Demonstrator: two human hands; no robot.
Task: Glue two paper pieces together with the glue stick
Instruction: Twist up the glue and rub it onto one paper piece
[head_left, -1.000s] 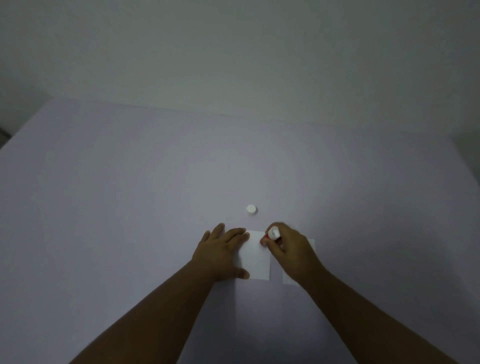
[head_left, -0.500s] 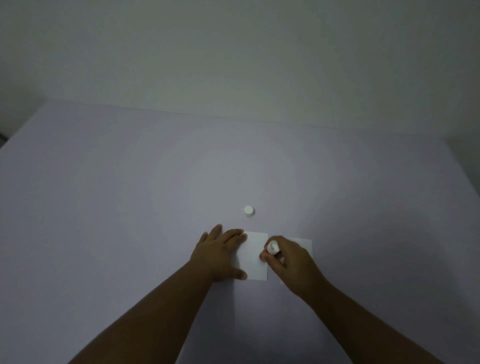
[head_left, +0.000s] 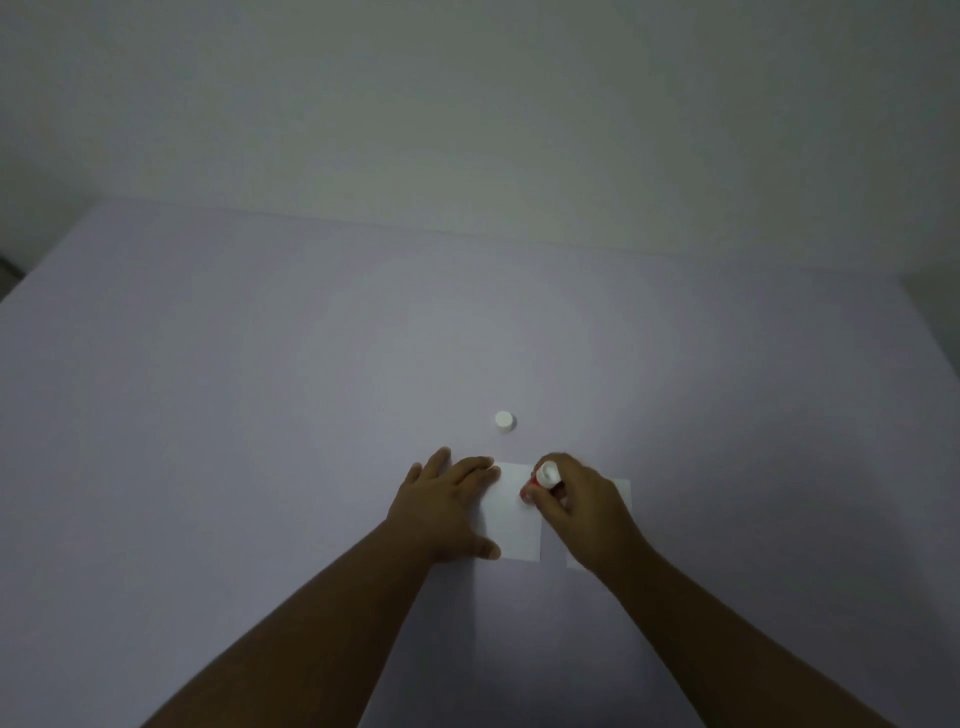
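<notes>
Two white paper pieces lie side by side on the lilac table (head_left: 260, 415). My left hand (head_left: 447, 509) lies flat with fingers spread on the left edge of the left paper (head_left: 511, 525). My right hand (head_left: 582, 506) grips a red glue stick (head_left: 543, 480), white end up, its lower end on the right part of that paper. The right paper (head_left: 623, 491) is mostly hidden under my right hand and wrist. The glue stick's white cap (head_left: 504, 421) sits on the table just beyond the papers.
A pale wall (head_left: 467, 130) rises behind the table's far edge. The table's left and right edges show at the sides of the view.
My right hand with the glue stick slid toward me along the left paper, then back to its far part. My left hand stayed flat on the paper.
</notes>
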